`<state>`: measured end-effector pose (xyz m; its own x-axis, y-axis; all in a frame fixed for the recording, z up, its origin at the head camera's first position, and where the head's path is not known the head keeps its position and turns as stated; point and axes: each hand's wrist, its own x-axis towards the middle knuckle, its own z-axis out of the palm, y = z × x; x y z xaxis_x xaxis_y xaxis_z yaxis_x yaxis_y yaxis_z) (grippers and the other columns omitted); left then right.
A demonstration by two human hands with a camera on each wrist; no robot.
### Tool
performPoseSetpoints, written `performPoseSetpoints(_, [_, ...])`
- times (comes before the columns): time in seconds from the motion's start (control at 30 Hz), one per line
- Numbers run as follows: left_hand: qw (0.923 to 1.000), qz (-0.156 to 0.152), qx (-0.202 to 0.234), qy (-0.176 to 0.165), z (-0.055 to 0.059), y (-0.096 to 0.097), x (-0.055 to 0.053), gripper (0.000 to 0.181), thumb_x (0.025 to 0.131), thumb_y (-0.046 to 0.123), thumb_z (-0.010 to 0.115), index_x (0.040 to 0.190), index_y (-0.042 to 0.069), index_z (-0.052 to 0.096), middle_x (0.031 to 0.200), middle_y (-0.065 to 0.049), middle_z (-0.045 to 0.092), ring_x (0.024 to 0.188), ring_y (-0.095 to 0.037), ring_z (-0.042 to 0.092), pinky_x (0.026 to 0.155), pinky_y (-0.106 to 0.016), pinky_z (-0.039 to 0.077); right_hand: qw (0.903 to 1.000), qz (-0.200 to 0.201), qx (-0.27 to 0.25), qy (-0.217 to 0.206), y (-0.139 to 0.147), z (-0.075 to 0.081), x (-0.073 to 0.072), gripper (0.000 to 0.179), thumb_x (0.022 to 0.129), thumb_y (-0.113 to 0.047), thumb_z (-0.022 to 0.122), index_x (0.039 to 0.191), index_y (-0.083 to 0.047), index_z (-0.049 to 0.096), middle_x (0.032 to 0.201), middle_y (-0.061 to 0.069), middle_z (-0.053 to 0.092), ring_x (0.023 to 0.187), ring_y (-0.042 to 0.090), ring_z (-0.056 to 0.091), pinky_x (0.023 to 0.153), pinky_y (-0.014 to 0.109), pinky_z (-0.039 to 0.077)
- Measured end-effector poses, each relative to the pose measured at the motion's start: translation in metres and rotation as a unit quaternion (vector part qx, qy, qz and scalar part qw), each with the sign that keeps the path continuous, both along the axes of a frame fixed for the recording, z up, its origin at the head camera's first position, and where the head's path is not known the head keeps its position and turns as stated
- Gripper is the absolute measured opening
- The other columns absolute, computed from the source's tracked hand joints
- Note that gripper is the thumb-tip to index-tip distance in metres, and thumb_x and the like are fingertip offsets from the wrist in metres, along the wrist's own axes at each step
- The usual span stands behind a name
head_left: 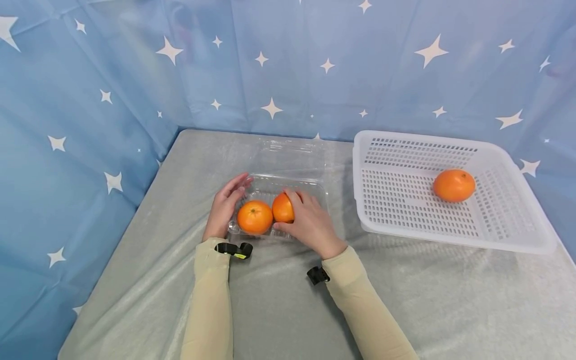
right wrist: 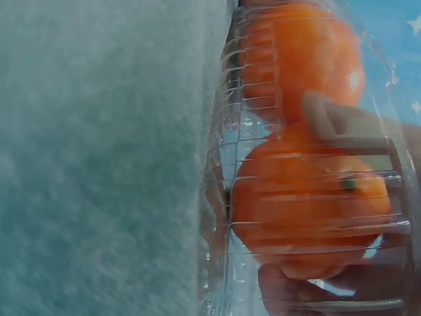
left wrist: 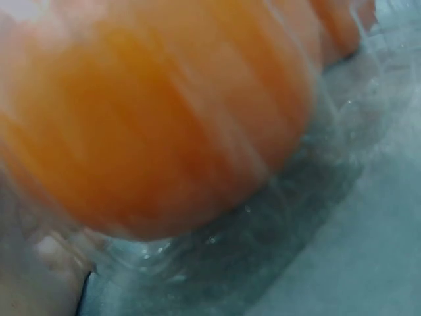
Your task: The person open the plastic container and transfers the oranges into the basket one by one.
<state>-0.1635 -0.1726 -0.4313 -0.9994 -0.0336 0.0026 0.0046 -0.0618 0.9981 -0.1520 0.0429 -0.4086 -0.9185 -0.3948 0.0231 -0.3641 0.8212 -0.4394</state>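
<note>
A clear plastic clamshell box [head_left: 252, 184] lies with its lid [head_left: 288, 159] folded back. Inside it on the left sits one orange [head_left: 255, 217], stem end up. My right hand [head_left: 310, 220] grips a second orange [head_left: 282, 207] beside it within the box, thumb on the near side and fingers over its far side. Through the ribbed wall in the right wrist view, both oranges show close together. At the box's left side, my left hand [head_left: 227, 205] rests with fingers extended along the wall. Blurred orange skin fills much of the left wrist view.
To the right stands a white perforated basket [head_left: 405, 235] with one more orange [head_left: 454, 185] in it. Grey cloth [head_left: 279, 305] covers the table. A blue curtain with white stars [head_left: 292, 65] hangs behind and along the left.
</note>
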Motion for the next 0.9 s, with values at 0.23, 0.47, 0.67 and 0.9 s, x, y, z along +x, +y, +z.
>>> performPoseSetpoints(0.23, [0.9999,0.008,-0.01,0.002,-0.016,-0.003,-0.006,0.036,0.094,0.017,0.045,0.13,0.018,0.048,0.124,0.001,0.053,0.114,-0.013,0.045,0.096,-0.04,0.034,0.9993,-0.025,0.0,-0.026,-0.001,0.0,0.001,0.084,0.071,-0.066,0.055,0.135,-0.018,0.029,0.117,0.009,0.046,0.089,0.021,0.05,0.059,0.034,0.046])
performPoseSetpoints(0.47, [1.0,0.005,-0.008,-0.001,-0.01,-0.002,-0.004,0.036,0.094,0.015,0.044,0.13,0.016,0.047,0.125,-0.002,0.052,0.116,-0.016,0.044,0.097,-0.041,0.033,0.9991,-0.038,-0.014,-0.009,-0.002,-0.002,0.0,0.074,0.07,-0.064,0.059,0.126,-0.022,0.035,0.112,0.007,0.037,0.069,0.017,0.05,0.048,0.028,0.042])
performPoseSetpoints(0.67, [1.0,-0.001,0.001,0.003,0.005,0.002,0.001,0.038,0.094,0.009,0.043,0.131,0.007,0.044,0.127,-0.011,0.05,0.118,-0.023,0.042,0.099,-0.045,0.03,0.9992,-0.028,-0.024,0.013,-0.001,-0.002,0.001,0.069,0.072,-0.054,0.064,0.131,-0.028,0.039,0.113,0.007,0.033,0.072,0.017,0.047,0.049,0.027,0.042])
performPoseSetpoints(0.9, [1.0,-0.001,-0.007,0.001,0.006,0.002,0.002,0.038,0.094,0.01,0.043,0.132,0.007,0.043,0.128,-0.012,0.049,0.118,-0.024,0.042,0.098,-0.046,0.031,0.9982,-0.049,-0.033,0.003,-0.002,-0.002,0.001,0.076,0.07,-0.054,0.065,0.13,-0.017,0.034,0.111,0.007,0.039,0.078,0.017,0.049,0.053,0.03,0.045])
